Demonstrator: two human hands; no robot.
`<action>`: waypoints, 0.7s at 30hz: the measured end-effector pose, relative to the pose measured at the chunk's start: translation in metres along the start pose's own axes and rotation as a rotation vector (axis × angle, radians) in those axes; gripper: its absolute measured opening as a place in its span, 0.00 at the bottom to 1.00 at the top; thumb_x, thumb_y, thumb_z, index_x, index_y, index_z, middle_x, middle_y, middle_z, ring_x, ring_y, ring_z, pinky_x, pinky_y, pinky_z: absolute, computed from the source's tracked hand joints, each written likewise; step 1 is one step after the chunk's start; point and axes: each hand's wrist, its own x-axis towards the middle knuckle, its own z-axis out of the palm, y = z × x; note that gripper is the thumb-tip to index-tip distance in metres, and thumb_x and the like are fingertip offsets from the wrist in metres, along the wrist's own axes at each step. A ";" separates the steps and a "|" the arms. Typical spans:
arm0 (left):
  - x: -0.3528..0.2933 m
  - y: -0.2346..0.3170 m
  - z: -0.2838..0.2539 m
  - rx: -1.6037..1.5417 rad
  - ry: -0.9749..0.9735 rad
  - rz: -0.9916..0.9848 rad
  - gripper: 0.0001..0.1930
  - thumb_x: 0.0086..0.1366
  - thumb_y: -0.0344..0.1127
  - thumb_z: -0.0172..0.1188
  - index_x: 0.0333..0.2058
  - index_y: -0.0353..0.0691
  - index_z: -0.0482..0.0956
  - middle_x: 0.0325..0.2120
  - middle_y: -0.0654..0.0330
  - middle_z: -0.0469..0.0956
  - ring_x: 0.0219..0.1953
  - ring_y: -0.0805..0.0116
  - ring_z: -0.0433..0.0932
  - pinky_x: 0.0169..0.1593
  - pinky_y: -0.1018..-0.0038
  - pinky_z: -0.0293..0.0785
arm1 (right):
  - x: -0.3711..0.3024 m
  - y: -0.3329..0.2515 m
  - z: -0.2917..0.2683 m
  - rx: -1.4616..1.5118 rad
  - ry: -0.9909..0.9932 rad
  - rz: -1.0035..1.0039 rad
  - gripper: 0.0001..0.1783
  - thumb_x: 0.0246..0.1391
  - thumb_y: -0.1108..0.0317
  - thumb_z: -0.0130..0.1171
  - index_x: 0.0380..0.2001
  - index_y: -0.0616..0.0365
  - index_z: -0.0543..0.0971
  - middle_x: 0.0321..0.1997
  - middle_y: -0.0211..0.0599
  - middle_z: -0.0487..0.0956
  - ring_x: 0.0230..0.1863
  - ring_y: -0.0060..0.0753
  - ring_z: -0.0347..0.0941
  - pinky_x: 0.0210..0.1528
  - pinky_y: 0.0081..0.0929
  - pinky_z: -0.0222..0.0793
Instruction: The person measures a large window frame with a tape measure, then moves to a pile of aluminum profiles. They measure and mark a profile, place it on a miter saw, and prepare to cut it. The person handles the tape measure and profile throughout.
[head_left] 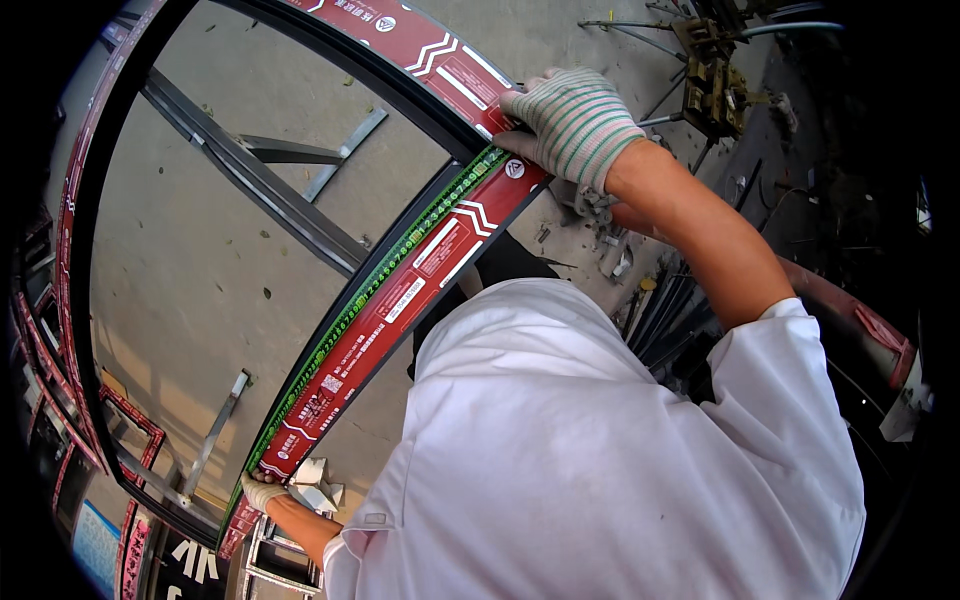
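Tape measure (415, 238): left grip (263, 491), right grip (580, 122) curled closed on it.

Tape measure (417, 237) along frame (437, 258), left grip (262, 493) toward tape's left end, right grip (580, 122) at frame's right corner

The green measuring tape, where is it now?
Mostly left of centre in the head view, the measuring tape runs along the red frame bar from right hand to left hand.
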 end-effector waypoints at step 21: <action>-0.036 0.000 0.009 -0.176 -0.051 -0.004 0.16 0.71 0.47 0.62 0.29 0.44 0.72 0.18 0.68 0.69 0.15 0.76 0.61 0.16 0.78 0.57 | -0.019 0.015 0.019 0.096 0.127 -0.124 0.17 0.56 0.47 0.69 0.35 0.49 0.86 0.33 0.42 0.80 0.41 0.49 0.77 0.45 0.44 0.72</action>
